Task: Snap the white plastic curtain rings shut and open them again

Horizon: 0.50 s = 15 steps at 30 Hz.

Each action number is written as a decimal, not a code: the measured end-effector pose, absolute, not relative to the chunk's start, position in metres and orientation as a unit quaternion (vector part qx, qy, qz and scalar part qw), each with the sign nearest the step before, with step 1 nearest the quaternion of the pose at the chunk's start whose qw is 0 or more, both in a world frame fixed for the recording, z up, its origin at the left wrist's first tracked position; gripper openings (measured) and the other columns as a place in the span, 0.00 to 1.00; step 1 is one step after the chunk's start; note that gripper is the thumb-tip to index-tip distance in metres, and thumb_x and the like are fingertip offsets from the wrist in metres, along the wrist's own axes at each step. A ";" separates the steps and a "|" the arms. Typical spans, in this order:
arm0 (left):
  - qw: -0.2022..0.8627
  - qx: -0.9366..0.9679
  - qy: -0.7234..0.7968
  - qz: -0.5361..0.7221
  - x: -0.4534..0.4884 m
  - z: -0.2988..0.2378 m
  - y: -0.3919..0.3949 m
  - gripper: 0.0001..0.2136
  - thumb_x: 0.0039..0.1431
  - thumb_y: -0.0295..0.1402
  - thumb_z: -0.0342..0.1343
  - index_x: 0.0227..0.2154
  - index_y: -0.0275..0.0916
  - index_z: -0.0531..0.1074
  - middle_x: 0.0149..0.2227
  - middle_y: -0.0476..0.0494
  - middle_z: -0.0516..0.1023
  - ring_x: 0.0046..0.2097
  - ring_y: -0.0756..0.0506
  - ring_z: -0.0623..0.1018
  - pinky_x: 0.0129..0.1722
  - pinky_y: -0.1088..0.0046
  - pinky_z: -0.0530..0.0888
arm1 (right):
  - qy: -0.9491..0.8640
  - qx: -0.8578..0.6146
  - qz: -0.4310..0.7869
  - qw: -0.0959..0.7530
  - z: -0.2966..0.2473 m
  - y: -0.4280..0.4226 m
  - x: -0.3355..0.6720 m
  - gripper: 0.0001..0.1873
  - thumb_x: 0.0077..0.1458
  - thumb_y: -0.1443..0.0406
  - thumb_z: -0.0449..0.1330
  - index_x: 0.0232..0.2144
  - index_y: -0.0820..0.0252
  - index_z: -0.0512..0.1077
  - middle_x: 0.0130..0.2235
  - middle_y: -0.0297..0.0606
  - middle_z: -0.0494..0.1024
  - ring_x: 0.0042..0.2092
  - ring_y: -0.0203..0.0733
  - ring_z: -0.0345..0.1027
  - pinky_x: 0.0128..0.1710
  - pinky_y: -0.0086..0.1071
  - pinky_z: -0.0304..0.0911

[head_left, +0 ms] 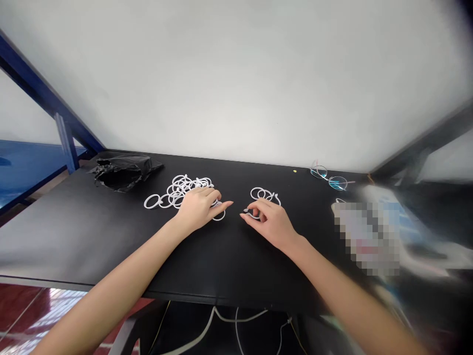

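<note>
My left hand [199, 204] rests over the right side of a pile of thin white rings [181, 185], each with a small knob. Its thumb is stretched out to the right, apart from the fingers. The fingertips touch the pile and are partly hidden. My right hand [271, 222] is curled, with a white ring [254, 216] between thumb and fingers just above the black table [221, 261]. A smaller group of white rings [257, 193] lies right behind it, partly covered by the hand.
A crumpled black plastic bag [123, 172] lies at the back left, its mouth open. Eyeglasses [328, 180] sit at the back right. A blurred, pixelated object [365, 239] is beside my right forearm. Cables [207, 325] hang below the table's front edge; a pale wall [236, 84] stands behind.
</note>
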<state>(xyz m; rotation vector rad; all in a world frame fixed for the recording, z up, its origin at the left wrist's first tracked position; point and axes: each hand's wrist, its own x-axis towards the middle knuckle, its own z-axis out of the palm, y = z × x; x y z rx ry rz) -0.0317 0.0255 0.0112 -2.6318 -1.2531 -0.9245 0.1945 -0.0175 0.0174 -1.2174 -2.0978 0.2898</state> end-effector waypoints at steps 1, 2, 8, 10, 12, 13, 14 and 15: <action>0.040 -0.860 -0.415 -0.293 -0.034 0.009 0.030 0.17 0.63 0.45 0.53 0.26 0.37 0.72 0.25 0.46 0.75 0.29 0.46 0.72 0.35 0.69 0.66 | -0.810 -0.491 0.103 0.304 0.017 -0.016 0.196 0.06 0.56 0.62 0.63 0.33 0.58 0.73 0.31 0.34 0.75 0.22 0.32 0.64 0.24 0.29 0.61; 0.038 -0.862 -0.416 -0.285 -0.036 0.007 0.034 0.17 0.62 0.46 0.54 0.26 0.37 0.72 0.26 0.45 0.76 0.32 0.45 0.73 0.37 0.67 0.67 | -0.813 -0.505 0.097 0.274 0.017 -0.015 0.197 0.06 0.55 0.62 0.63 0.33 0.58 0.73 0.33 0.35 0.75 0.23 0.33 0.65 0.24 0.30 0.60; 0.032 -0.852 -0.437 -0.287 -0.035 0.009 0.033 0.16 0.61 0.47 0.56 0.31 0.37 0.74 0.34 0.41 0.79 0.40 0.40 0.74 0.44 0.60 0.67 | -0.807 -0.497 0.143 0.284 0.009 -0.017 0.190 0.09 0.60 0.69 0.56 0.40 0.58 0.74 0.35 0.36 0.76 0.26 0.35 0.67 0.25 0.30 0.63; 0.005 -0.849 -0.425 -0.314 -0.031 0.014 0.025 0.15 0.61 0.45 0.56 0.37 0.37 0.74 0.38 0.39 0.79 0.42 0.40 0.74 0.46 0.58 0.67 | -0.770 -0.476 0.197 0.377 0.008 -0.019 0.188 0.10 0.61 0.68 0.55 0.43 0.57 0.74 0.34 0.37 0.74 0.28 0.35 0.68 0.25 0.30 0.66; -0.069 -0.854 -0.392 -0.335 -0.025 0.018 0.014 0.18 0.61 0.44 0.56 0.48 0.36 0.70 0.45 0.37 0.76 0.47 0.39 0.73 0.49 0.58 0.69 | -0.721 -0.440 0.257 0.470 0.009 -0.024 0.185 0.09 0.61 0.66 0.56 0.43 0.56 0.74 0.35 0.37 0.73 0.29 0.35 0.69 0.23 0.29 0.68; -0.124 -0.857 -0.369 -0.338 -0.022 0.019 0.008 0.21 0.60 0.43 0.57 0.53 0.37 0.67 0.49 0.36 0.75 0.49 0.39 0.73 0.51 0.58 0.69 | -0.701 -0.419 0.275 0.508 0.010 -0.027 0.183 0.08 0.61 0.67 0.57 0.42 0.56 0.75 0.36 0.37 0.73 0.29 0.35 0.70 0.23 0.29 0.69; -0.184 -0.855 -0.346 -0.339 -0.017 0.020 0.002 0.25 0.59 0.43 0.59 0.56 0.39 0.63 0.52 0.36 0.72 0.51 0.40 0.73 0.52 0.59 0.70 | -0.688 -0.398 0.275 0.540 0.010 -0.031 0.181 0.07 0.60 0.67 0.58 0.40 0.55 0.76 0.36 0.37 0.74 0.29 0.36 0.71 0.23 0.30 0.70; -0.244 -0.848 -0.326 -0.339 -0.013 0.020 -0.004 0.28 0.58 0.42 0.60 0.59 0.40 0.60 0.54 0.37 0.71 0.52 0.41 0.73 0.52 0.61 0.71 | -0.684 -0.380 0.259 0.566 0.011 -0.034 0.180 0.07 0.59 0.69 0.59 0.38 0.55 0.76 0.35 0.37 0.75 0.29 0.37 0.71 0.24 0.32 0.71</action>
